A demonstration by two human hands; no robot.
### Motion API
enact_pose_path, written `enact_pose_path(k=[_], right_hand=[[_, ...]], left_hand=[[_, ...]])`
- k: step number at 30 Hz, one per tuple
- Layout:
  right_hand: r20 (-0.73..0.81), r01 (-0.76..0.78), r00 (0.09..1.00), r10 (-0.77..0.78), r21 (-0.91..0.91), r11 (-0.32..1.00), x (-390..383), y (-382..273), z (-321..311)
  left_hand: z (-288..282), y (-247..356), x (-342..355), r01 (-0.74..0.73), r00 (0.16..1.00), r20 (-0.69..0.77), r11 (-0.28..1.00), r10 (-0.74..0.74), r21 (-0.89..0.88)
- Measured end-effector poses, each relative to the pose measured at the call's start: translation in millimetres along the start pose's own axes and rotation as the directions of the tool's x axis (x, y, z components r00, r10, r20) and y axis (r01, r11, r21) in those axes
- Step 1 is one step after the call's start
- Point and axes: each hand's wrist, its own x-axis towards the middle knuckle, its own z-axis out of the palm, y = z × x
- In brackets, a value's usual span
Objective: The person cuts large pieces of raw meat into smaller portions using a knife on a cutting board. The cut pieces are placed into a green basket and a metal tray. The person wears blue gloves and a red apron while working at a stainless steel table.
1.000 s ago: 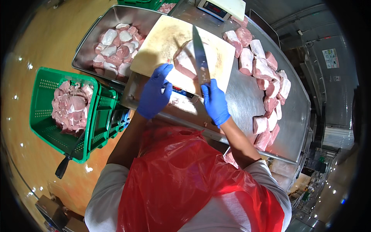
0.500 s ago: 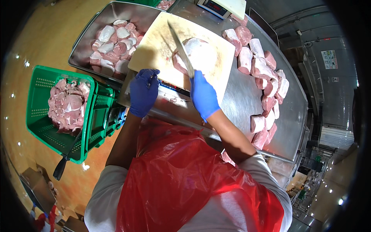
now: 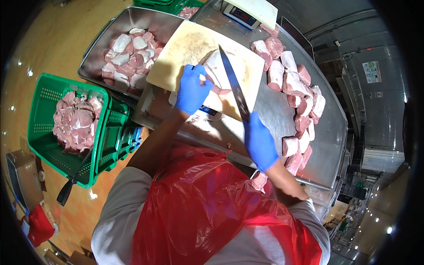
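My left hand (image 3: 192, 90), in a blue glove, has its fingers curled against the near left edge of a large piece of raw meat (image 3: 213, 63). Pale fat covers much of this piece, which lies on a white cutting board (image 3: 170, 62). In my blue-gloved right hand (image 3: 259, 142) is a long knife (image 3: 232, 79), gripped by the handle. Its blade points away from me, over the right part of the meat and board. Just how my left fingertips hold the meat is partly hidden.
Trimmed meat pieces (image 3: 291, 83) lie along the right side of the metal table (image 3: 274, 112). A metal tub (image 3: 145, 17) of meat chunks stands at the left. Lower left, a green crate (image 3: 39, 128) holds trimmings. A scale (image 3: 240, 17) sits at the back.
My left hand has moved right and forward onto the meat. My right hand has drawn back to the right with the knife, whose blade has shifted from the meat's left side toward its right.
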Motion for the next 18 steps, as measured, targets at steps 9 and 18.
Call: enact_pose_path(k=[9,18], right_hand=[[-0.142,0.123,0.982,-0.124,-0.015,0.992,116.3,-63.9,53.7],[0.242,0.08,0.97,-0.012,-0.271,0.959,25.9,-4.8,33.2]], left_hand=[[-4.2,-24.0,-7.8,0.012,0.991,-0.125,0.971,-0.043,-0.239],[-39.7,-50.3,0.3,0.236,0.954,-0.105,0.92,-0.281,-0.313]])
